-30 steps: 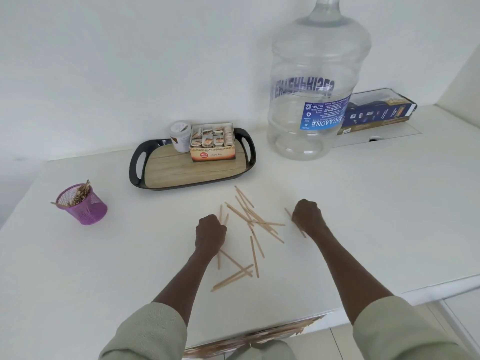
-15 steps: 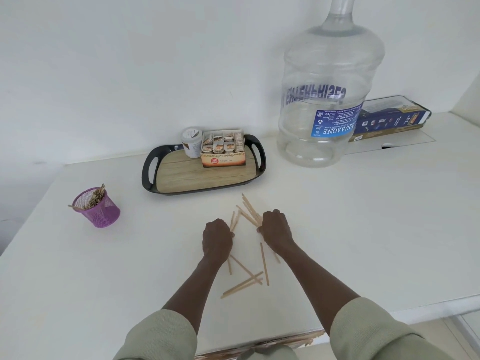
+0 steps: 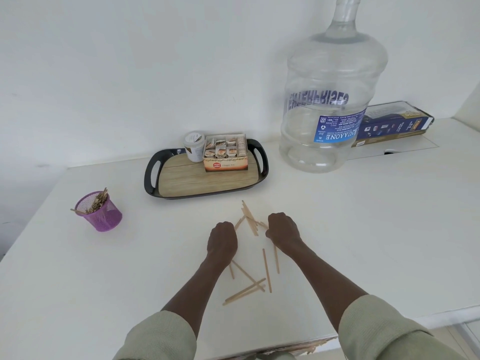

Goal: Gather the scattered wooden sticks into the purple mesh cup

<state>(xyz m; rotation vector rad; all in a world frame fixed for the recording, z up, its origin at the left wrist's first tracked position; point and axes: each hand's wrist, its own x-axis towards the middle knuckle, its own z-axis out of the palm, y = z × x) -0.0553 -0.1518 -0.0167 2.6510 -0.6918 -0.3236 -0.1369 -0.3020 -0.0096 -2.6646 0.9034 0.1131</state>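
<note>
1. White table (image 3: 363,229), reaching from the wall to the near edge.
2. Purple mesh cup (image 3: 102,215) at far left, upright, sticks poking out of it.
3. Black tray (image 3: 153,178) with wood-look floor, at the back centre.
4. Clear water jug (image 3: 330,100) right of the tray, upright.
5. Dark blue box (image 3: 392,124) behind the jug, lying flat.
6. Wooden sticks (image 3: 266,268) scattered at front centre, some crossing.

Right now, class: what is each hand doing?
Left hand: fingers curled, knuckles up; any hold cannot be told.
Right hand: curled against the sticks; grip cannot be told.
</note>
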